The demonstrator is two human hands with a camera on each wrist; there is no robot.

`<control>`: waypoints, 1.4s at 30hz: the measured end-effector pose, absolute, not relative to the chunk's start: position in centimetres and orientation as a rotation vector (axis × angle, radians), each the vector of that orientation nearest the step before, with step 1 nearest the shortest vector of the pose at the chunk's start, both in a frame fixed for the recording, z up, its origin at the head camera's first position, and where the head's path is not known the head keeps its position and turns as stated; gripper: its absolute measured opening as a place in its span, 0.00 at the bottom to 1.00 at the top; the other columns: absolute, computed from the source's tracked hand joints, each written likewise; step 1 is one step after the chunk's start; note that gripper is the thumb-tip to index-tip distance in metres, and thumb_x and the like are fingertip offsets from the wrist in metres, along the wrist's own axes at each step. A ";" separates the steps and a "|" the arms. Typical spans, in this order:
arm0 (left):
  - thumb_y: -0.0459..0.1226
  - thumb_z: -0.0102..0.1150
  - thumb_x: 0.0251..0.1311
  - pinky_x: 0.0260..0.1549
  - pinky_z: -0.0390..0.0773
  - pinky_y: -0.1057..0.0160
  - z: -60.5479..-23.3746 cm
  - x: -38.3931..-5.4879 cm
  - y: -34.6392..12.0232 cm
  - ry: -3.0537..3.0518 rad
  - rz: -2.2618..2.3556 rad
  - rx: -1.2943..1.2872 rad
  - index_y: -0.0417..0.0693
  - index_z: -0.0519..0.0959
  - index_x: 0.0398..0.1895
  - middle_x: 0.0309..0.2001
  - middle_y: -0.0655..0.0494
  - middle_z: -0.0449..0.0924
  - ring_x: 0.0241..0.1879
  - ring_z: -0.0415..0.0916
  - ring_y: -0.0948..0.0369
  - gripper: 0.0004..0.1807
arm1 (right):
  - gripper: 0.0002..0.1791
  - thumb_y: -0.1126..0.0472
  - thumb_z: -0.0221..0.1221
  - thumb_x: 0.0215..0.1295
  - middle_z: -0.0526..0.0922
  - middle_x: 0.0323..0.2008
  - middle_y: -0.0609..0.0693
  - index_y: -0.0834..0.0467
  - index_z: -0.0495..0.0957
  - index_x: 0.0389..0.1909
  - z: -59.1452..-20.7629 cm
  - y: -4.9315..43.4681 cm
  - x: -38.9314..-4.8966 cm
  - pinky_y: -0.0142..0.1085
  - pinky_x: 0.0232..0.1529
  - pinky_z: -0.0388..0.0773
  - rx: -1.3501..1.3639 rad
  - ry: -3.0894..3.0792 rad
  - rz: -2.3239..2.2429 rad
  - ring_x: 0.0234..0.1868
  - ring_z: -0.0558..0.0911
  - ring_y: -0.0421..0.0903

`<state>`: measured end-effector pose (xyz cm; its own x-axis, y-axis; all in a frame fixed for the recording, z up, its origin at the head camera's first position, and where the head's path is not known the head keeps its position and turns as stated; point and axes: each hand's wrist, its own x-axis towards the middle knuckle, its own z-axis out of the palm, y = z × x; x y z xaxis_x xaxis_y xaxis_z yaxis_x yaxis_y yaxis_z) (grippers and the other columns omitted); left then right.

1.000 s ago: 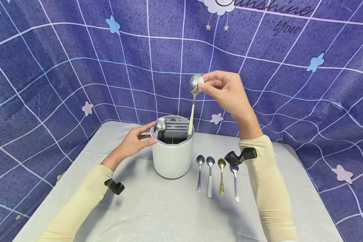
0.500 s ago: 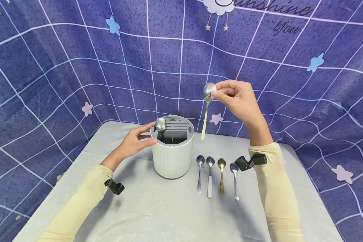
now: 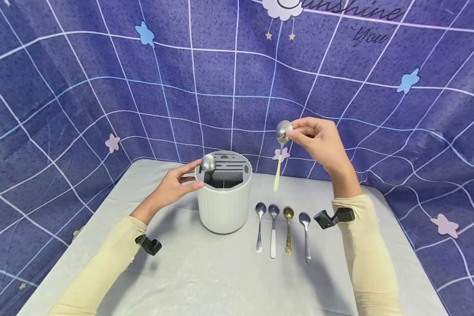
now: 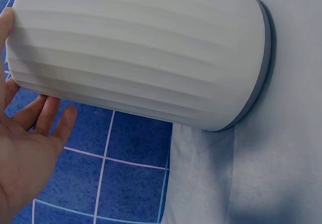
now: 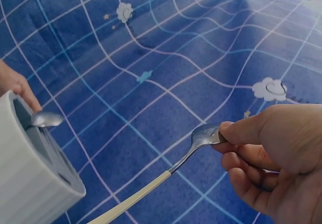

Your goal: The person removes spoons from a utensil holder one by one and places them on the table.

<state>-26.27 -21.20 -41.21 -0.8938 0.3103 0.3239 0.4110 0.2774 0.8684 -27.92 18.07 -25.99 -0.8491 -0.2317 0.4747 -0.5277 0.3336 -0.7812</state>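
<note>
My right hand (image 3: 317,140) pinches a spoon (image 3: 279,164) by its bowl, above the table and right of the utensil holder. The spoon's cream handle (image 5: 136,196) hangs down, as the right wrist view shows too. At the rim of the white ribbed utensil holder (image 3: 224,210), my left hand (image 3: 175,185) grips its left side, thumb in front and fingers behind. Another spoon (image 3: 208,163) stands bowl up in the holder, its handle hidden inside. In the left wrist view, the left hand's fingers (image 4: 45,116) bend along the holder's wall.
Right of the holder, several spoons lie in a row, bowls away from me: a silver spoon (image 3: 260,226), a white-handled spoon (image 3: 273,230), a gold spoon (image 3: 288,230) and another silver spoon (image 3: 306,237). A blue patterned curtain (image 3: 162,109) hangs behind the pale table (image 3: 205,276).
My right hand has moved right and down with the spoon, from over the holder's right rim to beside it. The left hand keeps its hold on the holder.
</note>
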 end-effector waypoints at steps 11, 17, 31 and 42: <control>0.31 0.67 0.64 0.68 0.72 0.43 -41.2 -26.3 -21.2 -2.441 -1.700 -0.693 0.41 0.64 0.77 0.75 0.42 0.63 0.67 0.69 0.44 0.38 | 0.14 0.64 0.66 0.67 0.87 0.27 0.35 0.70 0.83 0.47 -28.2 20.2 -28.4 0.25 0.34 0.79 0.608 -2.366 1.534 0.31 0.81 0.35; 0.30 0.67 0.63 0.68 0.73 0.43 -41.2 -26.3 -21.2 -2.428 -1.717 -0.695 0.40 0.64 0.76 0.75 0.42 0.63 0.67 0.67 0.42 0.38 | 0.14 0.64 0.65 0.68 0.89 0.28 0.40 0.72 0.82 0.46 -29.7 21.3 -28.8 0.24 0.38 0.82 0.566 -2.388 1.549 0.33 0.84 0.35; 0.31 0.67 0.64 0.68 0.73 0.43 -41.2 -26.4 -21.2 -2.445 -1.717 -0.685 0.41 0.64 0.77 0.76 0.42 0.62 0.67 0.68 0.43 0.39 | 0.17 0.63 0.64 0.70 0.88 0.30 0.35 0.74 0.80 0.49 -33.3 24.2 -29.0 0.25 0.40 0.83 0.441 -2.425 1.670 0.32 0.85 0.34; 0.31 0.67 0.64 0.68 0.73 0.44 -41.2 -26.3 -21.1 -2.437 -1.696 -0.686 0.40 0.64 0.77 0.75 0.41 0.63 0.67 0.69 0.43 0.38 | 0.14 0.67 0.62 0.70 0.88 0.30 0.38 0.74 0.78 0.50 -37.2 26.9 -29.6 0.25 0.39 0.85 0.339 -2.367 1.924 0.32 0.84 0.35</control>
<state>-26.29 -21.15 -41.21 -0.8944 0.3071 0.3253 0.4117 0.2808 0.8670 -29.57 26.88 -37.20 -0.9730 -0.1251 0.1941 -0.2156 0.1910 -0.9576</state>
